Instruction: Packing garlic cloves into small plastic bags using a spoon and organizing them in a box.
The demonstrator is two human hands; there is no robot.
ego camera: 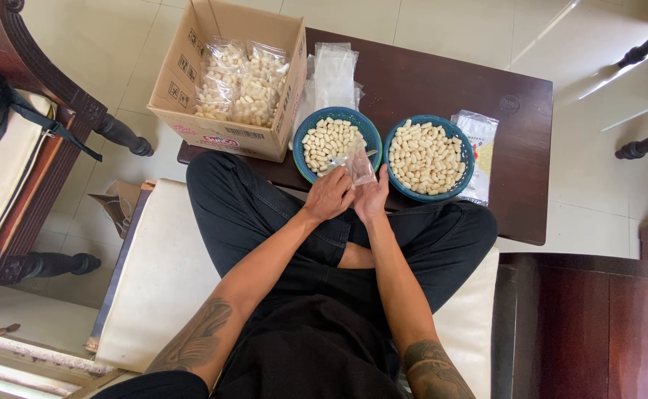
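seated person, overhead view. left hand and right hand meet above the lap, both grasping a small clear plastic bag held between them at the near table edge. at 11 o'clock from the bag, a teal bowl of pale puffed snacks; at 2 o'clock, a second teal bowl of the same. farther out at 10 o'clock, a cardboard box holding filled bags; at 12 o'clock, a stack of empty bags on the dark table.
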